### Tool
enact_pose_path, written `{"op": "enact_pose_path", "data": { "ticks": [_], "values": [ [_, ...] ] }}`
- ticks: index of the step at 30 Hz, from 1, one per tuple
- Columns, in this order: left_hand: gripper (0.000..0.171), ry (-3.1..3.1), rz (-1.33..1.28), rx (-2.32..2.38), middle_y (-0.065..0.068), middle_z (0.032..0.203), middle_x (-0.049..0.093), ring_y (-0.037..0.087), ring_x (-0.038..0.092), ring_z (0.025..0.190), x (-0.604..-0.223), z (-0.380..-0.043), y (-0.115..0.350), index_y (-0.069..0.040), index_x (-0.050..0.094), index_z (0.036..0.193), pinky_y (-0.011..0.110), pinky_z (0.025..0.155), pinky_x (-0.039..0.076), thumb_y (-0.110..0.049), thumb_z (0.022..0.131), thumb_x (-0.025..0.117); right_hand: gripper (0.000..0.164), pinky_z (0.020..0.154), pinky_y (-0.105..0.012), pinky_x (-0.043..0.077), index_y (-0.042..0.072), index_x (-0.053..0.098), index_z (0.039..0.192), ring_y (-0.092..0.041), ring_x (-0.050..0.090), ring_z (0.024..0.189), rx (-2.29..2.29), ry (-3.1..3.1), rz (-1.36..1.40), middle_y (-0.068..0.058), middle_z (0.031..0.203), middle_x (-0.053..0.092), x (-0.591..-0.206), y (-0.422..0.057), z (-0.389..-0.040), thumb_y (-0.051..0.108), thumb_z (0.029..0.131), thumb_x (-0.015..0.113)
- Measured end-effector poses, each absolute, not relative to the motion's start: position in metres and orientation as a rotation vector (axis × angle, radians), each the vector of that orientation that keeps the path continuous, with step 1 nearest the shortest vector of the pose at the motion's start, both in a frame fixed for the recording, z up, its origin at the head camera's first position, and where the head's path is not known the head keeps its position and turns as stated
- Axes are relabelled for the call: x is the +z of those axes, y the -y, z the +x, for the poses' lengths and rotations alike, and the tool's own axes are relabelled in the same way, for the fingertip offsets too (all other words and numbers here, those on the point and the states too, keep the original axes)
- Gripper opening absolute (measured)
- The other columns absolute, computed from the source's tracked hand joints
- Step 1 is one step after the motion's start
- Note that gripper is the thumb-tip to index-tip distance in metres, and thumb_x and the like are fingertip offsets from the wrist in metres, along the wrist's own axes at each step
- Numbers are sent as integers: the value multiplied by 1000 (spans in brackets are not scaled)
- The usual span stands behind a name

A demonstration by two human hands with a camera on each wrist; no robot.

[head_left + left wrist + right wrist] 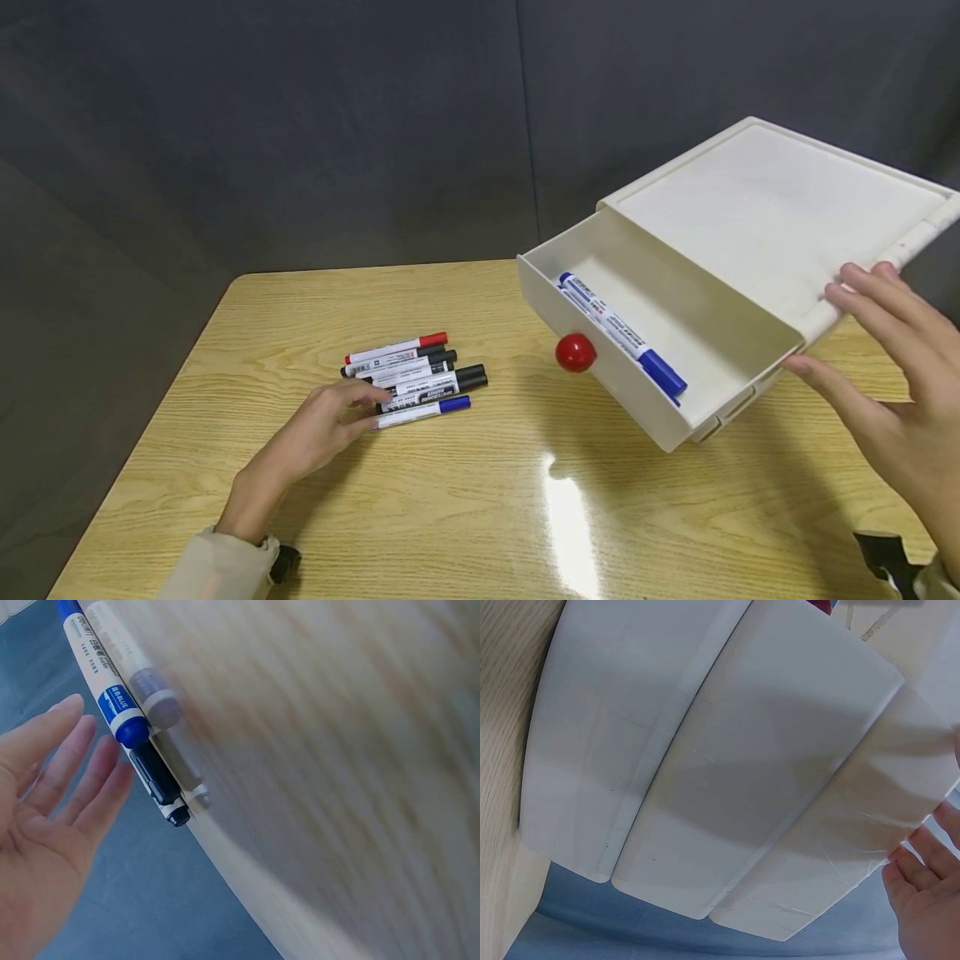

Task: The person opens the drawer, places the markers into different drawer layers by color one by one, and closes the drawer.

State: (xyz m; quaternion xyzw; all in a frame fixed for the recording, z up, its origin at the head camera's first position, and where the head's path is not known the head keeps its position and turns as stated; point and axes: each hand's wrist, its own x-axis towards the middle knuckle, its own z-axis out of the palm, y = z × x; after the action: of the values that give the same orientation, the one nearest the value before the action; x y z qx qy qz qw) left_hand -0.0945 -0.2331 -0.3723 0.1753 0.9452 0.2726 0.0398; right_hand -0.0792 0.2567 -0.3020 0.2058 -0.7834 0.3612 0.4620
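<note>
My left hand (324,423) reaches to the left ends of a row of whiteboard markers on the table. Its thumb and fingers are parted beside the nearest one, a blue marker (422,412). In the left wrist view the fingers curve loosely near that blue marker (103,675), a black-capped marker (156,774) beyond it. On the right stands a white drawer box (780,200), its drawer (542,279) pulled out and a blue-capped marker (611,321) lying inside over another. My right hand (911,362) rests spread fingertips on the box's near right edge.
A round red knob (575,353) sticks out from the drawer's front. Beyond the blue marker lie several black-capped markers (420,387) and a red marker (396,347). A dark curtain (375,133) hangs behind the wooden table (420,517).
</note>
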Motion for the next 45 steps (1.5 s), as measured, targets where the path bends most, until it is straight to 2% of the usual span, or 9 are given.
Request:
{"op": "enact_pose_path", "data": {
  "ticks": [12,21,34,45],
  "values": [
    [25,-2827,489,818,6,105,71,17,64,95,-373,-96,237,-6,72,110,35,82,56,0,86,73,81,119,-33,37,-17,65,110,-9,52,134,888,1935,496,-19,129,65,-302,-256,-78,60,86,64],
    [24,-2784,485,768,0,91,65,12,53,81,-375,-98,238,-7,73,106,22,69,47,3,84,74,81,118,-33,37,-17,65,109,-9,52,134,884,1938,490,-22,128,65,-301,-255,-78,60,86,63],
    [22,-2775,494,677,0,86,63,10,51,76,-373,-99,234,-4,74,106,20,62,43,1,84,74,81,119,-34,36,-17,65,110,-10,53,133,904,1928,493,-17,129,66,-301,-255,-78,60,85,64],
    [20,-2794,490,684,1,92,67,11,51,79,-371,-97,231,-7,74,104,21,64,43,1,85,72,80,118,-32,37,-17,65,109,-9,53,133,902,1922,492,-18,128,66,-300,-253,-77,60,86,64]
  ]
}}
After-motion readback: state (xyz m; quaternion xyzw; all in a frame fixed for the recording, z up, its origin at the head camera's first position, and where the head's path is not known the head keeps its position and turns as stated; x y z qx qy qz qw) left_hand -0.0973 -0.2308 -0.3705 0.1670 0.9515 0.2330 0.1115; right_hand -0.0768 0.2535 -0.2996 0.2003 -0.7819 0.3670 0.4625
